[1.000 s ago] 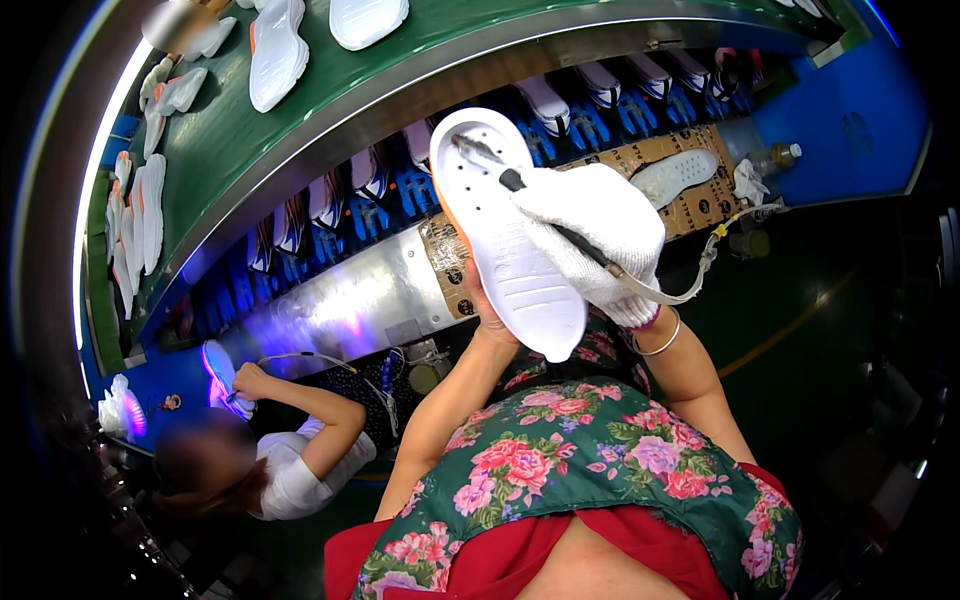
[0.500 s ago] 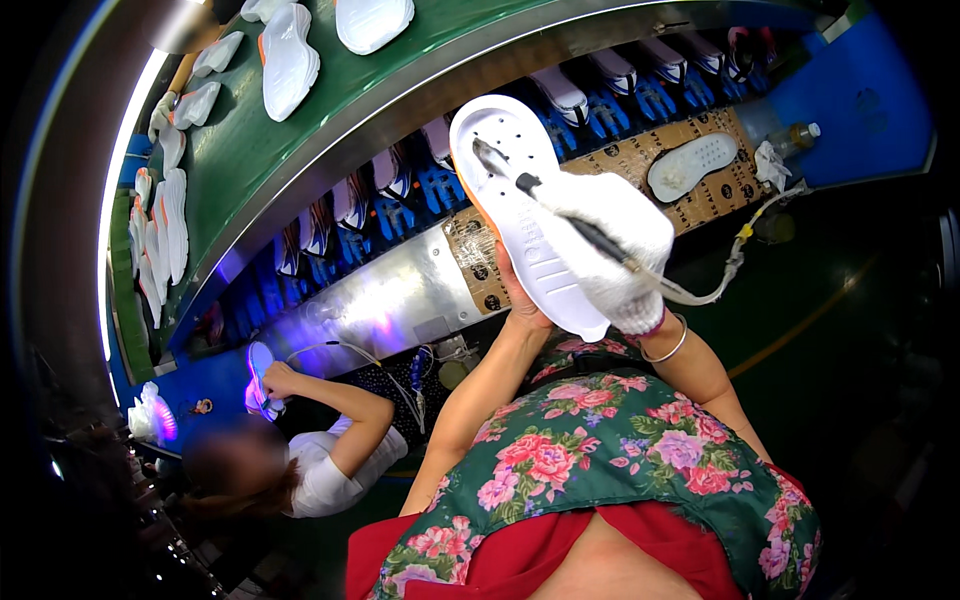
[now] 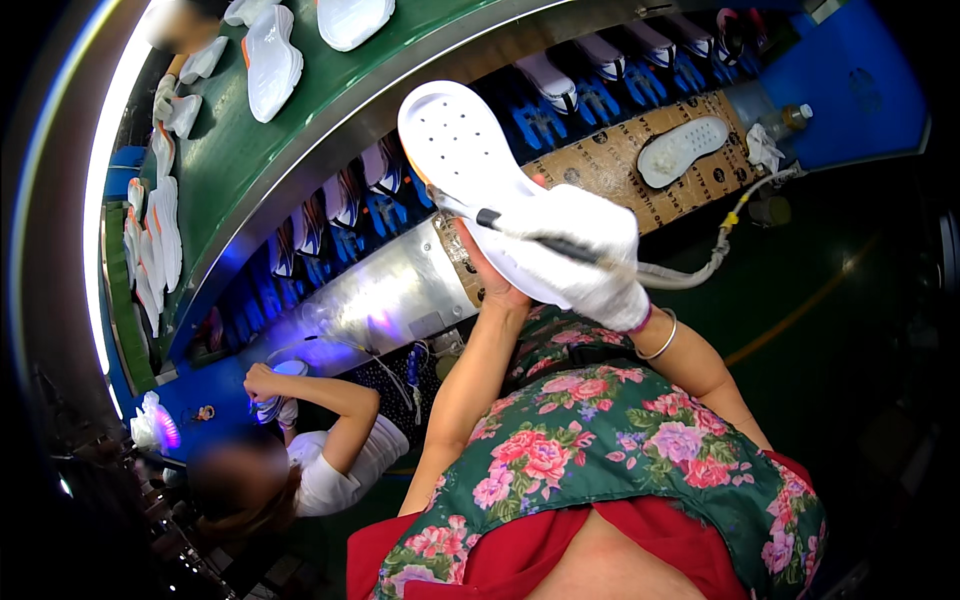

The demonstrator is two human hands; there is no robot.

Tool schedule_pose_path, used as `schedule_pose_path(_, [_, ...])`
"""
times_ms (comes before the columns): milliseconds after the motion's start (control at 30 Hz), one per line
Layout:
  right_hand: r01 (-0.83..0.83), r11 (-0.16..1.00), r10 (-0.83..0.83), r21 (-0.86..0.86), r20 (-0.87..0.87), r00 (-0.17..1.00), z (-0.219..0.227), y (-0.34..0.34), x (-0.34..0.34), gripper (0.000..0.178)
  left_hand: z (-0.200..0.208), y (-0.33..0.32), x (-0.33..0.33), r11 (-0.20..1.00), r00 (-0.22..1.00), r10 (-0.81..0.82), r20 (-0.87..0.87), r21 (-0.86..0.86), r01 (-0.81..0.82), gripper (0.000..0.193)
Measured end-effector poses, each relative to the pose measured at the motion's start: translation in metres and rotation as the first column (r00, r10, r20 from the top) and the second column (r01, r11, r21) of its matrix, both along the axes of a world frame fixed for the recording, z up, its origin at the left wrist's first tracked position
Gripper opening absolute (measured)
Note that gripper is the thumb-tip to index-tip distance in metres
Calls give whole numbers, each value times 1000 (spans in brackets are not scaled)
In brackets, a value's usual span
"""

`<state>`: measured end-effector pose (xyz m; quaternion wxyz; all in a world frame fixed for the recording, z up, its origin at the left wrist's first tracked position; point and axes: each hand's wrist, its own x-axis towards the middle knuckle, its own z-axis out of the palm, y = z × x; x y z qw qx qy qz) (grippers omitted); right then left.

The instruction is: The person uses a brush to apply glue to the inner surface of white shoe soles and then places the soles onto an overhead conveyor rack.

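My left hand [image 3: 492, 275] grips a white shoe sole [image 3: 465, 140] from beneath, its orange edge showing on the left side. Small holes dot the sole's wide far end. In a white knit glove, my right hand [image 3: 597, 235] is closed around a brush [image 3: 545, 240] with a dark handle, fed by a pale hose [image 3: 690, 278]. The bristles lie at the sole's left edge, about halfway along. The gloved hand covers much of the sole's near part.
A stained white sole [image 3: 683, 152] rests on printed cardboard [image 3: 600, 160]. Crumpled tissue [image 3: 765, 148] and a bottle [image 3: 797, 116] stand nearby. Shoe uppers [image 3: 548, 82] on blue supports line the lower shelf. Above, a green belt [image 3: 215, 140] carries soles. A co-worker [image 3: 345, 450] sits at left.
The brush has gone from the holed far end of the sole to its left edge. Sole and both hands have shifted left. At left, the co-worker's hand has risen slightly.
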<state>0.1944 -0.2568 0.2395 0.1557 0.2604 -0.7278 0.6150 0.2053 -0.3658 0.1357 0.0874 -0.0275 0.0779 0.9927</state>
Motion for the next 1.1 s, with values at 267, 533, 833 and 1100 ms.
schedule_pose_path(267, [3, 983, 12, 185, -84, 996, -9, -4, 12, 19, 7, -7, -5, 993, 998, 17, -68, 119, -8, 100])
schedule_pose_path(533, [-34, 987, 61, 158, -172, 983, -1, -2, 3, 17, 14, -22, -16, 992, 990, 116, -76, 49, -113, 97])
schedule_pose_path(833, [-154, 987, 142, 56, 168, 975, -16, 2, 13, 24, 10, -40, -23, 989, 998, 40, -43, 144, -34, 107])
schedule_pose_path(1100, [-170, 978, 146, 118, 192, 971, -17, 1, 11, 16, 2, -59, -24, 980, 979, -97, -180, 157, 126, 106])
